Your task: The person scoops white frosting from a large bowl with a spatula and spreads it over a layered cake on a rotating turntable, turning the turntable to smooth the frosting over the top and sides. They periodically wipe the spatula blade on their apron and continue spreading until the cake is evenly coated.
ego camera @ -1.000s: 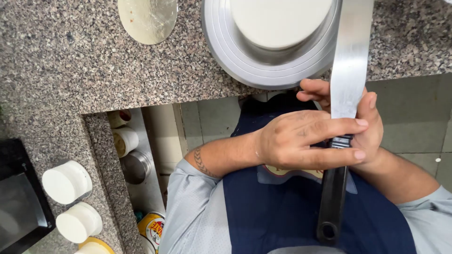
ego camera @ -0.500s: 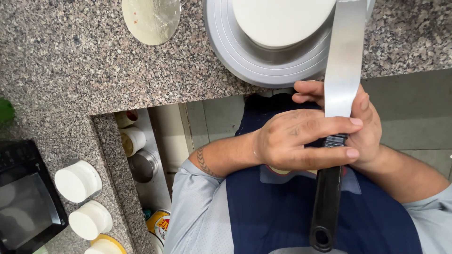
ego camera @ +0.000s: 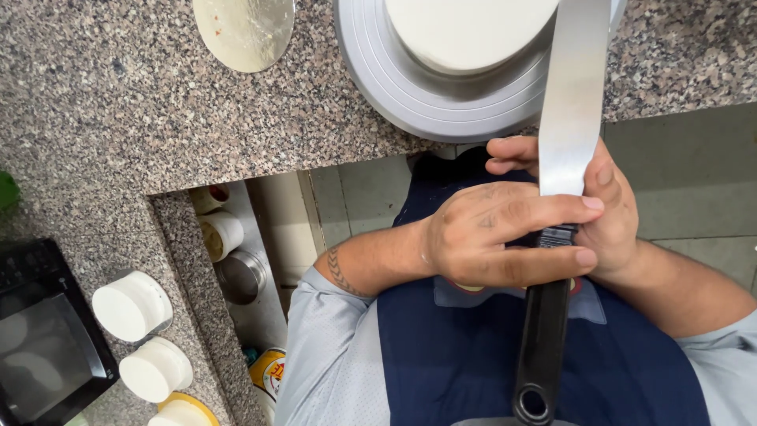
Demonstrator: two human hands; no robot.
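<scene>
Both hands were closed around a long icing spatula (ego camera: 569, 118) at the point where its flat steel blade met the black handle (ego camera: 542, 347). The left hand (ego camera: 493, 233) lay across the front of the tool, its fingers (ego camera: 552, 209) stretched sideways over the base of the blade and the top of the handle, fingertips reaching the far edge. The right hand (ego camera: 603, 213) sat behind the tool, wrapped round it from the other side, so that the blade ran up between the two hands and the handle hung down below them, ending in a loop with a hole.

Above the hands, the blade rose over a grey metal cake turntable (ego camera: 394, 79) whose rim overhung the edge of a speckled granite counter (ego camera: 118, 102). A white, smooth-iced round cake (ego camera: 465, 31) sat on the turntable, just beside the blade; whether the blade touched it could not be told. Further off to the left hand's side, a round gold cake board (ego camera: 244, 28) lay flat on the counter.

Below the hands were the person's navy apron (ego camera: 473, 355) and light grey shirt sleeves. Well apart on the left hand's side stood white-lidded tubs (ego camera: 132, 306) beside a black tray (ego camera: 39, 339), with jars on a shelf (ego camera: 236, 268) under the counter.
</scene>
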